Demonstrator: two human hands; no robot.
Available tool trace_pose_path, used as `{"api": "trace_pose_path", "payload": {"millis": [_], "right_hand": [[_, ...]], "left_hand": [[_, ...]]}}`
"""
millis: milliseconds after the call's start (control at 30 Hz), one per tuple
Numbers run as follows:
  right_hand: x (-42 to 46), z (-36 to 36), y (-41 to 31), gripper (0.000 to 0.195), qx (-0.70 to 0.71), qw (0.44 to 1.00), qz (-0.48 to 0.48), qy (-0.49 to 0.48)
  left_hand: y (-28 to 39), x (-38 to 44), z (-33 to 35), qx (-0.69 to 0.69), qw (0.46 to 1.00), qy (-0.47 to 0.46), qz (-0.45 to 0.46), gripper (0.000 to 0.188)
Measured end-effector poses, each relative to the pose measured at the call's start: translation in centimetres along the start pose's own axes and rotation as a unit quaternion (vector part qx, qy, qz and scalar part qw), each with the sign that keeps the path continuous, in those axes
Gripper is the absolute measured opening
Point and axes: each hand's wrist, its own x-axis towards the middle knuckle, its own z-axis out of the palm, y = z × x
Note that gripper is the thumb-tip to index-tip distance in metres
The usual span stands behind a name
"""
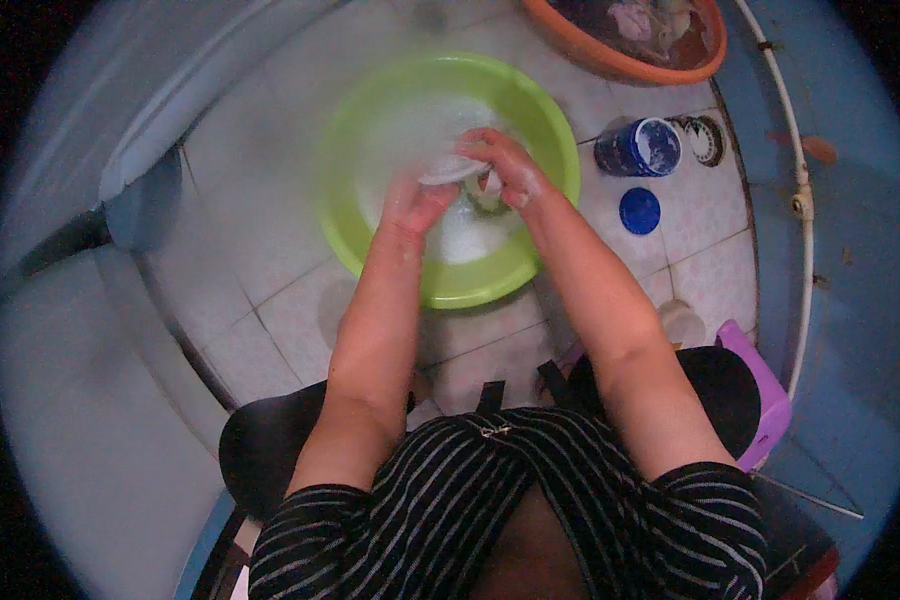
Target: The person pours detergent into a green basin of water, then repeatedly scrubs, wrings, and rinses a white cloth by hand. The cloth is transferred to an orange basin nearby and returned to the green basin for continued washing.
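A green plastic basin (pixel 465 292) stands on the tiled floor before me, with white suds (pixel 465 236) in it. Over the basin my left hand (pixel 424 202) and my right hand (pixel 506 165) both grip a wet white cloth (pixel 450 169), my left hand at its near side and my right hand with fingers curled over its far end. Haze on the view blurs the left part of the basin and my left hand, so exact finger contact is hard to see.
An orange tub (pixel 630 73) with soaking cloth is at the upper right. Right of the basin lie a blue plastic jar (pixel 619 150), its blue lid (pixel 640 211) and a floor drain (pixel 706 141). A white pipe (pixel 806 262) runs along the blue wall; a purple plastic stool (pixel 769 405) is beneath me.
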Motion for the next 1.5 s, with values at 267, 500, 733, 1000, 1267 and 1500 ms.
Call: {"api": "trace_pose_path", "payload": {"millis": [267,500,733,1000,1267,1500], "right_hand": [[0.5,2.2,-0.7,0.027,0.045,0.989,-0.129,0.063],[-0.8,2.3,-5.9,0.017,-0.147,0.963,-0.219,0.06],[-4.6,5.8,-12.0,0.011,0.081,0.932,-0.354,0.007],[-2.2,5.6,-5.8,0.011,-0.289,0.862,-0.409,0.076],[-1.6,8.4,0.4,0.022,-0.618,0.687,-0.38,0.045],[1.2,10.8,8.8,0.018,-0.345,0.779,-0.398,0.34]], "left_hand": [[0.8,-2.6,3.4,-0.052,0.983,-0.177,-0.014,0.039],[0.7,-1.8,2.8,-0.056,0.993,-0.1,0.012,0.036],[0.1,2.4,-5.4,-0.019,0.997,0.052,-0.045,0.019],[-1.6,-1.1,3.5,-0.046,0.998,0.042,-0.012,0.028],[-2.2,5.3,-6.0,-0.077,0.966,-0.241,0.056,0.027],[-1.3,1.6,-1.1,0.003,0.998,-0.057,0.014,0.022]]}}
